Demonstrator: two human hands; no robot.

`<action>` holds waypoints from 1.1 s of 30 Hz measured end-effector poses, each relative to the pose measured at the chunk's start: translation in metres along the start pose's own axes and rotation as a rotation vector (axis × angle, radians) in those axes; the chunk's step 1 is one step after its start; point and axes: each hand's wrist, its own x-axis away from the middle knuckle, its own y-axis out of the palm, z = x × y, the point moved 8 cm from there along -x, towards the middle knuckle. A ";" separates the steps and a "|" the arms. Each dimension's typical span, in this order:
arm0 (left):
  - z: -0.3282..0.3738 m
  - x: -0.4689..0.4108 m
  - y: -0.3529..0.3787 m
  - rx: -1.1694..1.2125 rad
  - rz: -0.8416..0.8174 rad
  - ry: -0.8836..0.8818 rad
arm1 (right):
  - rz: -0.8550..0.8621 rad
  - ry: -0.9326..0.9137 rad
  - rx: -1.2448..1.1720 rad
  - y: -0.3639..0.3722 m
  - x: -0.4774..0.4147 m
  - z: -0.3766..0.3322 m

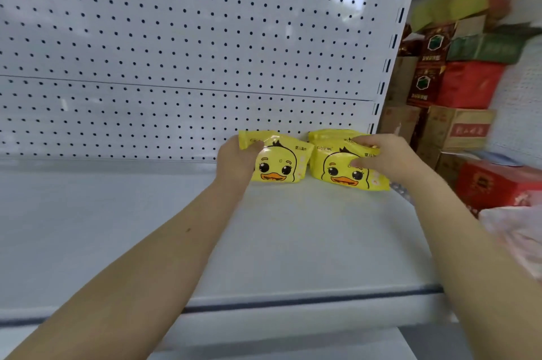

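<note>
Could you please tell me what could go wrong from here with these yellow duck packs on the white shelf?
The left hand grips the left soft yellow duck-face pack only by its top corner; released, it may slump forward on the white metal shelf.
The right soft yellow duck-face pack, held by the right hand, sits at the shelf's right end and could slip off.

White shelf (146, 227) backed by a perforated white panel (176, 37), with a slotted upright (391, 46) at its right edge. Beyond it are stacked cartons: brown carton (460, 128), red carton (469, 84), green carton (484, 49). Blurred pink bag (516, 236), lower right.
</note>
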 end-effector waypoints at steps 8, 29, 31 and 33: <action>-0.022 -0.013 -0.001 0.090 -0.004 -0.050 | 0.180 0.043 -0.024 0.006 0.003 0.014; -0.027 -0.015 0.000 0.120 0.009 -0.024 | 0.375 0.474 -0.257 0.020 -0.003 0.057; -0.027 -0.015 0.001 0.121 0.008 -0.016 | 0.391 0.524 -0.357 0.026 0.002 0.060; -0.027 -0.015 0.001 0.125 0.010 -0.016 | 0.429 0.571 -0.361 0.028 0.009 0.057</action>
